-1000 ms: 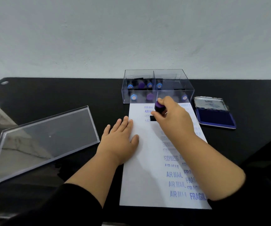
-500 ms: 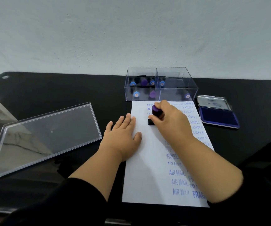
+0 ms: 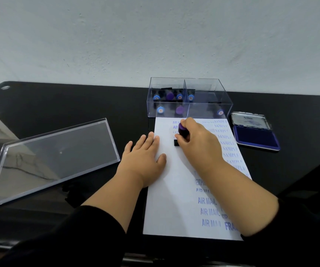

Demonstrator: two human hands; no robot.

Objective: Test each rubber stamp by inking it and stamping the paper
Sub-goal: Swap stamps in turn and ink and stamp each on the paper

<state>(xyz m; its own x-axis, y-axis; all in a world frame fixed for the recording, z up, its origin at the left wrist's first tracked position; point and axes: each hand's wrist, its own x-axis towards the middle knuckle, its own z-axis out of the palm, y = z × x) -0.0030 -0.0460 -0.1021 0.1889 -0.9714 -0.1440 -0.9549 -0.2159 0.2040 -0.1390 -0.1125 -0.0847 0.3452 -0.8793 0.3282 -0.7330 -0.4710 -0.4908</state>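
Observation:
A white sheet of paper (image 3: 172, 199) lies on the black table, covered with blue prints reading AIR MAIL, SAMPLE and others. My right hand (image 3: 197, 143) grips a rubber stamp (image 3: 182, 131) with a purple knob and black base, and the base presses down on the upper left part of the sheet. My left hand (image 3: 145, 160) lies flat, fingers spread, on the sheet's left edge. An open blue ink pad (image 3: 255, 137) sits to the right of the paper.
A clear plastic box (image 3: 209, 112) with several blue and purple stamps stands just behind the paper. Its clear lid (image 3: 53, 157) lies on the table at the left. A white wall runs behind the table.
My right hand has brought the stamp down a little lower on the sheet and nearer to me. The left hand stays flat on the paper.

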